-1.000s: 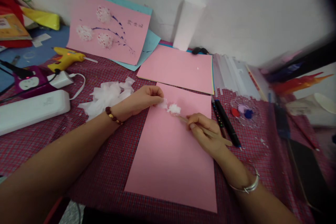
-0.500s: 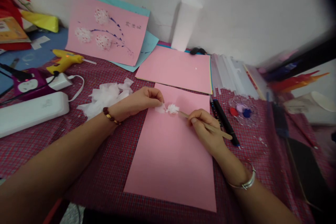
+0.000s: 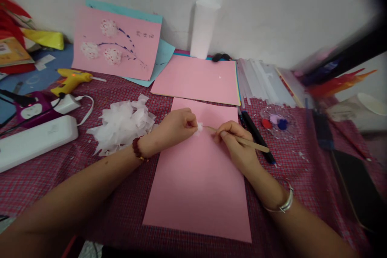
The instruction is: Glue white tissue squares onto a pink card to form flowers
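A sheet of pink paper (image 3: pixel 198 193) lies in front of me, with a small cluster of white tissue paper (image 3: pixel 199 129) on its upper part. My left hand (image 3: pixel 181 123) is closed at the cluster's left side and covers much of it; what its fingertips pinch is hidden. In my right hand (image 3: pixel 237 141) is a thin wooden stick (image 3: pixel 252 144), held like a pen, its narrow tip at the cluster's right side. Left of the paper is a loose pile of white tissue paper pieces (image 3: pixel 121 125), beside my left wrist.
At left are a yellow glue gun (image 3: pixel 71 80), a white power strip (image 3: pixel 39 141) and a purple socket block (image 3: pixel 32 109). Behind stand a pink flower picture (image 3: pixel 121 48) and stacked pink sheets (image 3: pixel 196 78). Black pens (image 3: pixel 256 135) and a clear paint palette (image 3: pixel 278 121) lie right.
My left hand has moved right to the white cluster, now covering much of it. The stick stays in my right hand near the cluster. The whole view has shifted slightly.
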Demonstrator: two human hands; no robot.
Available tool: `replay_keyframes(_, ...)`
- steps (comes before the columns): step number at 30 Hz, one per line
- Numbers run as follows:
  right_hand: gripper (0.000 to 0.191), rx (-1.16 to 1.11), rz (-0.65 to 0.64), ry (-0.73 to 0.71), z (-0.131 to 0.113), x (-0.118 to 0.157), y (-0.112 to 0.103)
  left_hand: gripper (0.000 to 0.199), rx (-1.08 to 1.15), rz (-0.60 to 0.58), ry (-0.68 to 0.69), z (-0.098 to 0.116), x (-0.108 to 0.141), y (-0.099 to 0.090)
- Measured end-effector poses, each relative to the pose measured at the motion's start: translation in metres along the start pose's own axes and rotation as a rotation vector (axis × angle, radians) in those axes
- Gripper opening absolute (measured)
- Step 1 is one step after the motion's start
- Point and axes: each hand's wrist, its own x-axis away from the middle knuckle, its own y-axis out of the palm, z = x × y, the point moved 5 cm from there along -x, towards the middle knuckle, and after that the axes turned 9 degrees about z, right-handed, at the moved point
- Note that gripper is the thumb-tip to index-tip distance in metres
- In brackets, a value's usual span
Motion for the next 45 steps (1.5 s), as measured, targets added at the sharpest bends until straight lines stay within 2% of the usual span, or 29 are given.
replay_keyframes(2, 0.016, -0.045, 0.018, -0.036, -0.001, 0.002, -0.003, 0.013, 0.028, -0.011, -0.015, -0.003, 0.0, 0.001)
replay_keyframes(5, 0.015, -0.046, -0.047, -0.074, -0.005, 0.004, -0.001, 0.013, 0.059, -0.013, -0.037, -0.004, -0.001, 0.001)
replay_keyframes(9, 0.015, 0.043, -0.131, -0.077, -0.011, 0.005, 0.008, 0.013, 0.104, -0.021, -0.065, -0.003, -0.001, 0.002)
replay_keyframes(16, 0.016, 0.195, -0.16, -0.11, -0.008, 0.007, 0.012, 0.011, 0.125, -0.032, -0.066, -0.002, -0.001, 0.001)
replay_keyframes(18, 0.015, 0.225, -0.169, -0.117, -0.006, 0.008, 0.013, 0.012, 0.144, 0.02, -0.105, -0.001, -0.002, -0.007)
replay_keyframes(21, 0.015, 0.267, -0.172, -0.151, -0.005, 0.009, 0.013, 0.031, 0.244, 0.19, -0.189, -0.002, -0.006, -0.027)
replay_keyframes(24, 0.015, 0.311, -0.177, -0.196, -0.005, 0.01, 0.013, 0.03, 0.352, 0.358, -0.229, -0.01, -0.007, -0.042)
replay_keyframes(26, 0.014, 0.335, -0.187, -0.213, -0.006, 0.011, 0.014, 0.027, 0.365, 0.394, -0.251, -0.019, -0.007, -0.043)
replay_keyframes(28, 0.014, 0.35, -0.194, -0.214, -0.006, 0.012, 0.015, 0.026, 0.353, 0.381, -0.273, -0.027, -0.007, -0.039)
replay_keyframes(31, 0.014, 0.332, -0.198, -0.186, -0.005, 0.011, 0.016, 0.025, 0.37, 0.387, -0.283, -0.031, -0.008, -0.038)
replay_keyframes(34, 0.014, 0.137, -0.138, -0.075, 0.002, 0.007, 0.01, 0.025, 0.418, 0.433, -0.235, -0.018, -0.009, -0.055)
replay_keyframes(37, 0.014, -0.255, -0.048, 0.089, 0.011, 0.002, 0.0, 0.022, 0.419, 0.491, -0.157, 0.002, -0.008, -0.089)
replay_keyframes(39, 0.012, -0.451, -0.028, 0.171, 0.016, 0.0, -0.004, 0.016, 0.367, 0.479, -0.128, 0.011, -0.003, -0.113)
replay_keyframes(42, 0.015, -0.469, -0.021, 0.244, 0.02, -0.002, -0.006, 0.006, 0.23, 0.32, -0.137, 0.012, 0.014, -0.138)
replay_keyframes(45, 0.012, -0.427, -0.025, 0.293, 0.019, 0.0, -0.003, 0.007, 0.024, 0.105, -0.161, 0.0, 0.053, -0.15)
